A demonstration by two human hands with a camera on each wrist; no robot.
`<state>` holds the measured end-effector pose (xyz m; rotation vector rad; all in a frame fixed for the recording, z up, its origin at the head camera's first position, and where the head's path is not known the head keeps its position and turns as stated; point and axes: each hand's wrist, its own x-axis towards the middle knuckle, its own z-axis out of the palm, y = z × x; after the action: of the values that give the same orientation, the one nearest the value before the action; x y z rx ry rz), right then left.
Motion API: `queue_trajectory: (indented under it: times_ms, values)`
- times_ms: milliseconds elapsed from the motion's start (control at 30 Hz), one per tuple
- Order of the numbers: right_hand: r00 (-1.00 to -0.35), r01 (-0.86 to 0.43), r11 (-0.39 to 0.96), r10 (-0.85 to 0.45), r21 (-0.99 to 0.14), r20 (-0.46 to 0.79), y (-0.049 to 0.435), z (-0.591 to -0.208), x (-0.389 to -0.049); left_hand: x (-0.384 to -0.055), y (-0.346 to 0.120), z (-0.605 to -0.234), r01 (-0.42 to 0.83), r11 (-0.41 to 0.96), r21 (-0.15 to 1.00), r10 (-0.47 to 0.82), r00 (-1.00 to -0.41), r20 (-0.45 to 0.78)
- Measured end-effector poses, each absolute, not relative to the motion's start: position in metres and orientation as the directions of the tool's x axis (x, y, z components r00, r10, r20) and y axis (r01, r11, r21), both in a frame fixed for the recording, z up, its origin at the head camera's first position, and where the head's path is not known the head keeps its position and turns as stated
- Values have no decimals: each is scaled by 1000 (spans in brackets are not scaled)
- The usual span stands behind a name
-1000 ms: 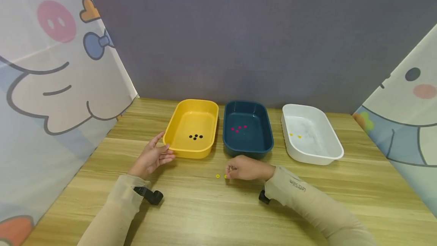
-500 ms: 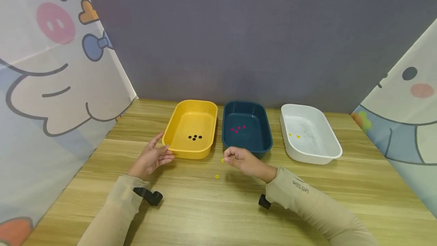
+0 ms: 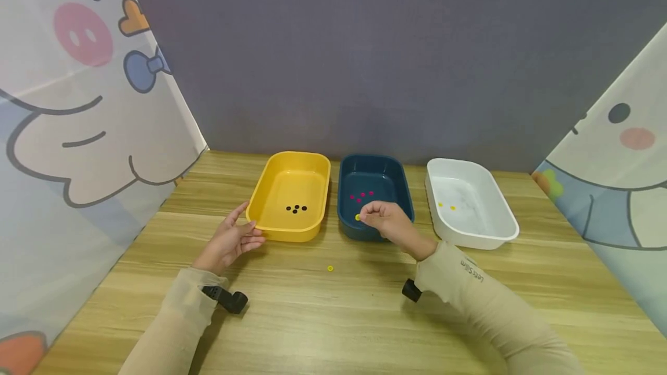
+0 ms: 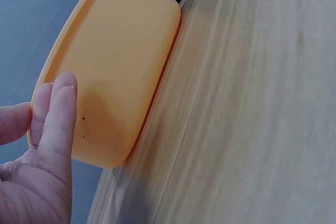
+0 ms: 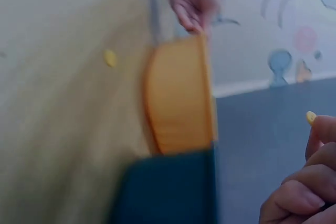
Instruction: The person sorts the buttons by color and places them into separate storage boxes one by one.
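Note:
My right hand (image 3: 388, 223) pinches a small yellow button (image 3: 358, 217) between thumb and forefinger, above the near end of the dark blue tray (image 3: 348, 227). In the right wrist view that button (image 5: 311, 117) shows at the fingertips. My left hand (image 3: 229, 242) holds the near left corner of the yellow tray (image 3: 286, 235), thumb at the rim and fingers along the outer wall. Several black buttons (image 3: 296, 207) lie in the yellow tray, and several pink buttons (image 3: 358, 200) in the blue one. Another yellow button (image 3: 330, 268) lies on the table.
To the right stands a white tray (image 3: 482, 242) with two yellow buttons (image 3: 452, 208) inside. All three trays sit side by side on a wooden table (image 3: 312, 323). Behind them rises a grey wall (image 3: 354, 62), with cartoon-printed panels (image 3: 104, 109) at both sides.
My right hand has picked up one of the two yellow buttons from the table, lifted it and carried it forward and rightward over the blue tray. The left hand stays on the yellow tray.

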<state>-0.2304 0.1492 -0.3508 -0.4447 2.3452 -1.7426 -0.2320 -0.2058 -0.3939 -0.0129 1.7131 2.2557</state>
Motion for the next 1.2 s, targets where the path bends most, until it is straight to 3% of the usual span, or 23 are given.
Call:
queue_trajectory:
  times_ms: [400,1200]
  values:
    - [-973,-17,213,-228,-977,-33,193,-334,-260,-234,-202,-388,-309,-201,930,198,-942,-270]
    - [-987,128,-110,-111,-986,-115,237,-345,-282,-234,-202,-388,-310,-193,931,186,-943,-276]
